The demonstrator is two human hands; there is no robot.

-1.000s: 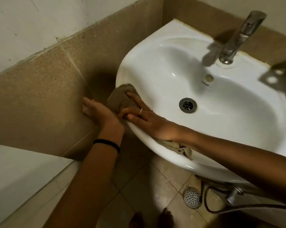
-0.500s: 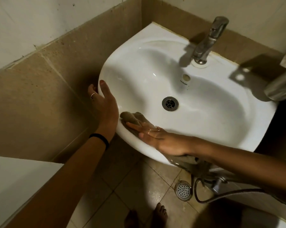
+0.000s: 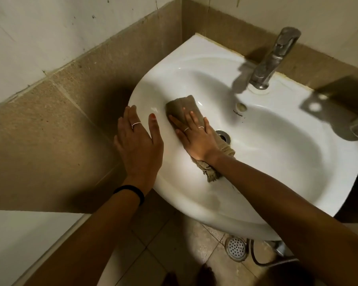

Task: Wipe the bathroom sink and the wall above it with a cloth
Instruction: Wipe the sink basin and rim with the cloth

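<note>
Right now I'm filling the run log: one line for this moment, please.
step: wiping basin | right hand: flat on brown cloth inside white ceramic sink | left hand: resting open on sink rim | wall: not yet

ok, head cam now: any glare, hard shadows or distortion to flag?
Head view: wide-angle bowing along the wall tiles; hard faucet shadow falls across the sink; small specular highlights on the rim; corners dim, floor drain spot-lit; both hands sharp: left hand, right hand on the cloth.

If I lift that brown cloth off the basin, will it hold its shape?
Probably not: the brown cloth lies moulded to the sink curve under the right hand, so it looks floppy. Its frayed end trails loosely, likely light, possibly damp.
</note>
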